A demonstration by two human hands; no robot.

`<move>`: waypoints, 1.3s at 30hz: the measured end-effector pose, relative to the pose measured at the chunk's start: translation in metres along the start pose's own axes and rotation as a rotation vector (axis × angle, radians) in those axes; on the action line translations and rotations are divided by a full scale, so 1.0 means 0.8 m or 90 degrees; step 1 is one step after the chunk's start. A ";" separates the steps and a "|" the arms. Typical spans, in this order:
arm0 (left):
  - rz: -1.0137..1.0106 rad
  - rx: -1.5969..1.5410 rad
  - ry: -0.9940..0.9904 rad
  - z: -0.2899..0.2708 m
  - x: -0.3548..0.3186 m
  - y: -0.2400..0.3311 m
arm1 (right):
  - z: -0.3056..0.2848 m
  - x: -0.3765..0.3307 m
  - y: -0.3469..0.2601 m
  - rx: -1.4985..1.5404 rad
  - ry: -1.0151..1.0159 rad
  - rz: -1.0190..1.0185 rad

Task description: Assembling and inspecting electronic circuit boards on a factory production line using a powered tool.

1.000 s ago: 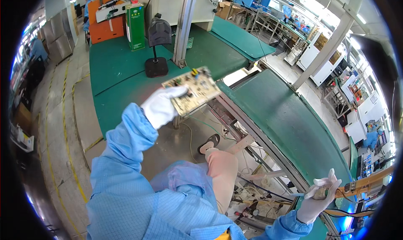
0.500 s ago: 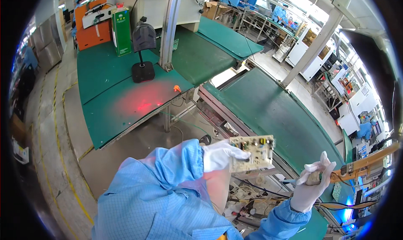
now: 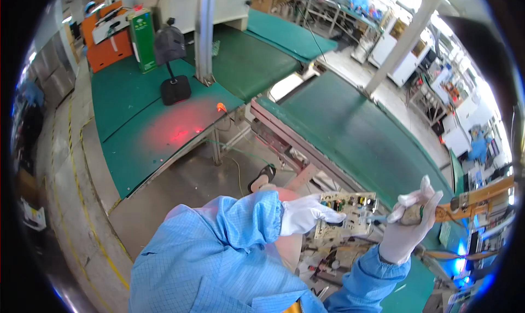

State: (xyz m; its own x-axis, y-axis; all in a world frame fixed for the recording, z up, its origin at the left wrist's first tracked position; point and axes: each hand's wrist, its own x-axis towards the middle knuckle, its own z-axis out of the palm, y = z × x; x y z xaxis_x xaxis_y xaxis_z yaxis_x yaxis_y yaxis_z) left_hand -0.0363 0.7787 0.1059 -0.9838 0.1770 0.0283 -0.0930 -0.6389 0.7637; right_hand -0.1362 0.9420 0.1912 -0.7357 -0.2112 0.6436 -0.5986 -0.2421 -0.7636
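Observation:
My left hand (image 3: 306, 214), in a white glove, grips a cream-coloured circuit board (image 3: 353, 225) by its left side. Small black, green and yellow parts cover the board's upper face. To its right is my gloved right hand (image 3: 402, 239), with the fingers curled round a rounded greyish tool (image 3: 412, 215). A pale blue tip sticks out of this hand toward the board and reaches its right edge; whether it touches, I cannot tell. The palm and fingers hide most of the tool, so its exact kind does not show.
Beyond the board runs a green conveyor belt (image 3: 355, 132). At left, a green-topped table (image 3: 123, 165) bears a black stand (image 3: 175, 88), a green can (image 3: 143, 42) and red light. A wooden bar (image 3: 476, 201) juts in near my right hand. Co-workers are in the background.
My left hand has carried the board right and slightly down, closing the gap to the tool's blue tip. The whole view has shifted a little; my right hand keeps its grip.

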 end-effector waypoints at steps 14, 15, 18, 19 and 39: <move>-0.027 0.075 0.027 0.001 0.010 -0.029 | 0.001 0.009 0.017 -0.086 -0.040 -0.162; -0.047 0.030 0.033 0.006 0.009 -0.031 | 0.000 0.007 0.016 -0.087 -0.015 -0.147; -0.040 0.013 0.033 0.011 0.005 -0.042 | -0.005 0.006 0.018 -0.102 0.017 -0.138; -0.010 0.042 0.027 0.010 0.004 -0.045 | -0.005 0.006 0.019 -0.114 0.020 -0.146; -0.108 0.030 0.027 0.018 0.016 -0.033 | 0.015 0.005 -0.011 -0.192 0.069 -0.002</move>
State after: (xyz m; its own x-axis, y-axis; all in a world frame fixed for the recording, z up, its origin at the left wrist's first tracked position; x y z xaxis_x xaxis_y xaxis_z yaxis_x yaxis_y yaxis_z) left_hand -0.0441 0.8086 0.0949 -0.9604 0.2464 -0.1296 -0.2514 -0.5670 0.7844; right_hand -0.1300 0.9320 0.2015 -0.7535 -0.1050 0.6490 -0.6558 0.0521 -0.7531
